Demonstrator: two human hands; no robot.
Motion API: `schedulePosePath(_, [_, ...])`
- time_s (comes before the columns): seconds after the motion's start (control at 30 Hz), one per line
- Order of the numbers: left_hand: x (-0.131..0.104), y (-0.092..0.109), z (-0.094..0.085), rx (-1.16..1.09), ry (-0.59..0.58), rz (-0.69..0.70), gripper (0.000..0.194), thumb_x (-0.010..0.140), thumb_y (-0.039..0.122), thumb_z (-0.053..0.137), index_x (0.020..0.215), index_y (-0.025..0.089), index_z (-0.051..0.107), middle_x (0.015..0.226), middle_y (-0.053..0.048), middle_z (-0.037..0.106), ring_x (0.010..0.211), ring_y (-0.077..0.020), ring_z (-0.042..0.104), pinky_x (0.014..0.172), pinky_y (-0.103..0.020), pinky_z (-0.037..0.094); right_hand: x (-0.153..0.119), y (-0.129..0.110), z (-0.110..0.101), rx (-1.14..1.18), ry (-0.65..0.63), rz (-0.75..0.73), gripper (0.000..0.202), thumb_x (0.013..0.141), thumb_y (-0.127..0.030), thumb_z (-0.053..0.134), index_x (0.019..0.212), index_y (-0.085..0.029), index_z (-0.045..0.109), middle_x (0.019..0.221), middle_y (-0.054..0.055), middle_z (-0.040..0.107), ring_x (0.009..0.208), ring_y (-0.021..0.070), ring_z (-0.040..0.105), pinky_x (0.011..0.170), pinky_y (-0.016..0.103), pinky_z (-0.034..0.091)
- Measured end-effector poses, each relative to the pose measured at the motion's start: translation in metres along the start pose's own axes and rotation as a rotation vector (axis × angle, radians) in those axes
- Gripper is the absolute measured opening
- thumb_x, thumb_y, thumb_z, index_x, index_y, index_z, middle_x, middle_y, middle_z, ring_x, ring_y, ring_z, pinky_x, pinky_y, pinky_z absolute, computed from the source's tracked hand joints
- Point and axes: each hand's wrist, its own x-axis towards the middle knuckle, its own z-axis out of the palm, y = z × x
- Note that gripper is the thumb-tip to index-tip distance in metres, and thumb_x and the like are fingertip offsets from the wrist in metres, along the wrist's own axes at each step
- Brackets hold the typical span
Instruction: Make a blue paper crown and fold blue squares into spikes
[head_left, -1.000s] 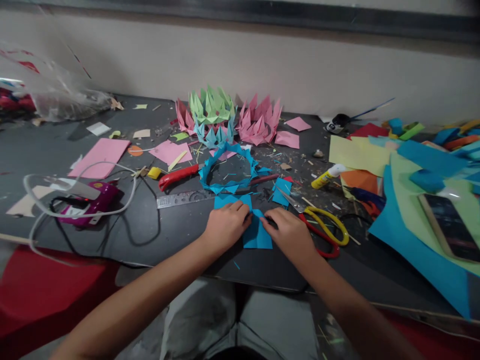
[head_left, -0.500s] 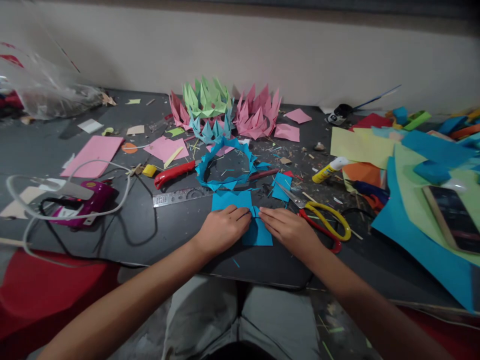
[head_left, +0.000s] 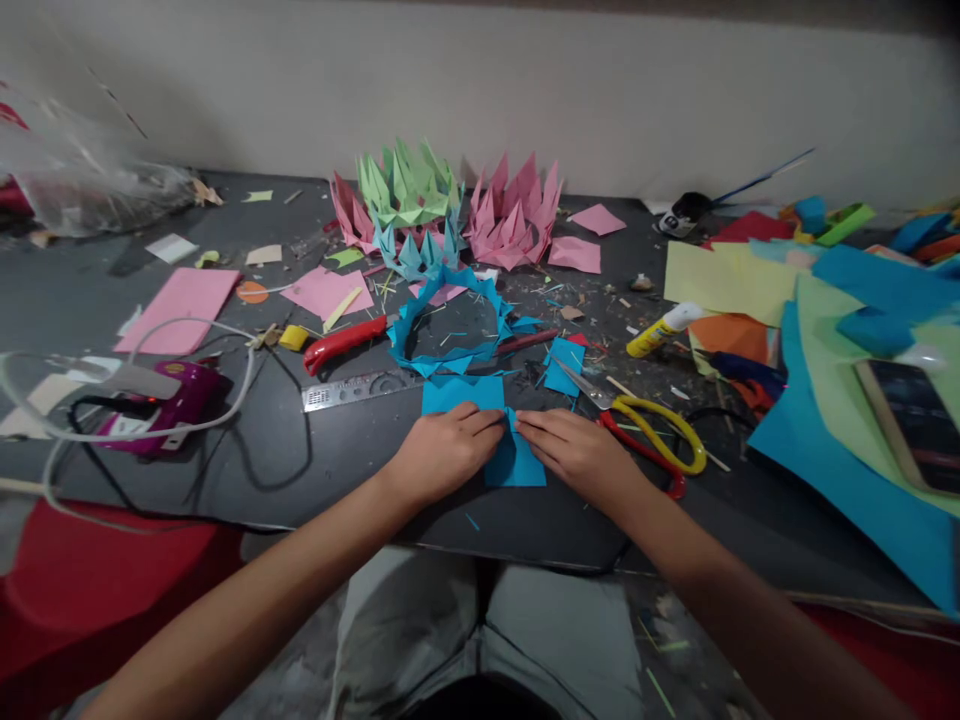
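A small piece of blue paper [head_left: 517, 468] lies at the front of the dark table, between my two hands. My left hand [head_left: 450, 445] grips its left upper edge with the fingertips, fingers together. On the opposite side, my right hand [head_left: 581, 448] pinches the upper edge, where a narrow fold shows. The fingers partly hide that fold. Under and behind my left hand rests a square of blue paper [head_left: 463, 392]. Just beyond it stands a blue zigzag paper ring [head_left: 405, 345]. Scissors [head_left: 660, 432] with yellow and red handles lie to the right of my right hand.
Folded paper crowns, green [head_left: 409, 185] and pink [head_left: 517, 225], stand near the wall. A metal ruler [head_left: 352, 390], a red-handled cutter [head_left: 345, 343] and a purple corded device [head_left: 165, 410] are leftward. Rightward lie a glue stick [head_left: 661, 330], coloured sheets [head_left: 847, 480] and a phone [head_left: 915, 420].
The camera view has shifted slightly. Both hands stay at the blue paper, and the fold at its upper edge looks flatter between the fingertips.
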Motion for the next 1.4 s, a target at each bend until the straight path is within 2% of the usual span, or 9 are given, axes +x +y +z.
schedulePosePath(0.43, [0.002, 0.0, -0.003, 0.003, -0.04, 0.007, 0.013, 0.087, 0.02, 0.048, 0.089, 0.016, 0.061, 0.101, -0.001, 0.066, 0.079, -0.0154, 0.057, 0.056, -0.024, 0.045, 0.002, 0.003, -0.003, 0.037, -0.057, -0.001, 0.029, 0.09, -0.016, 0.038, 0.099, -0.012, 0.066, 0.102, 0.009, 0.067, 0.083, 0.0187, 0.061, 0.073, 0.032, 0.053])
schedulePosePath(0.7, [0.003, -0.002, -0.003, -0.022, -0.106, 0.005, 0.013, 0.087, 0.02, 0.047, 0.089, 0.016, 0.06, 0.104, -0.002, 0.064, 0.082, -0.0158, 0.057, 0.058, -0.024, 0.046, 0.001, 0.003, 0.0, 0.047, -0.061, 0.014, 0.027, 0.089, -0.016, 0.04, 0.099, -0.014, 0.066, 0.104, 0.009, 0.067, 0.085, 0.0189, 0.061, 0.074, 0.033, 0.052])
schedulePosePath(0.9, [0.008, -0.001, -0.003, -0.073, -0.159, 0.002, 0.014, 0.086, 0.02, 0.047, 0.088, 0.015, 0.06, 0.113, -0.005, 0.061, 0.098, -0.0183, 0.055, 0.068, -0.026, 0.047, 0.004, 0.004, -0.001, 0.046, -0.035, -0.001, 0.026, 0.088, -0.016, 0.042, 0.097, -0.014, 0.066, 0.1, 0.008, 0.068, 0.086, 0.0189, 0.061, 0.075, 0.032, 0.05])
schedulePosePath(1.13, [0.011, 0.008, -0.008, -0.104, -0.2, -0.088, 0.02, 0.086, 0.027, 0.047, 0.098, 0.016, 0.059, 0.117, -0.005, 0.06, 0.097, -0.0199, 0.055, 0.073, -0.031, 0.043, 0.004, -0.021, -0.01, -0.019, -0.049, 0.192, 0.019, 0.083, -0.022, 0.051, 0.088, -0.012, 0.066, 0.089, 0.009, 0.069, 0.08, 0.0219, 0.059, 0.067, 0.035, 0.045])
schedulePosePath(1.23, [0.007, 0.012, -0.009, -0.113, -0.219, -0.104, 0.031, 0.086, 0.036, 0.046, 0.107, 0.015, 0.056, 0.123, -0.006, 0.056, 0.099, -0.0211, 0.054, 0.076, -0.033, 0.041, -0.004, -0.03, -0.016, -0.002, -0.022, 0.246, 0.02, 0.085, -0.022, 0.05, 0.087, -0.011, 0.066, 0.085, 0.009, 0.069, 0.079, 0.0207, 0.058, 0.071, 0.034, 0.044])
schedulePosePath(1.33, [0.003, 0.014, -0.008, -0.111, -0.206, -0.103, 0.04, 0.086, 0.042, 0.044, 0.112, 0.014, 0.054, 0.128, -0.007, 0.052, 0.108, -0.0227, 0.049, 0.084, -0.034, 0.038, -0.003, -0.027, -0.014, 0.057, -0.029, 0.3, 0.021, 0.086, -0.021, 0.048, 0.087, -0.012, 0.067, 0.08, 0.008, 0.068, 0.076, 0.0195, 0.058, 0.072, 0.032, 0.044])
schedulePosePath(1.4, [0.002, 0.014, -0.007, -0.1, -0.192, -0.098, 0.041, 0.085, 0.043, 0.044, 0.111, 0.012, 0.055, 0.125, -0.009, 0.054, 0.111, -0.0232, 0.047, 0.087, -0.034, 0.037, 0.004, -0.02, -0.008, 0.068, -0.046, 0.336, 0.024, 0.087, -0.02, 0.045, 0.095, -0.012, 0.066, 0.078, 0.007, 0.067, 0.074, 0.0194, 0.058, 0.07, 0.031, 0.045])
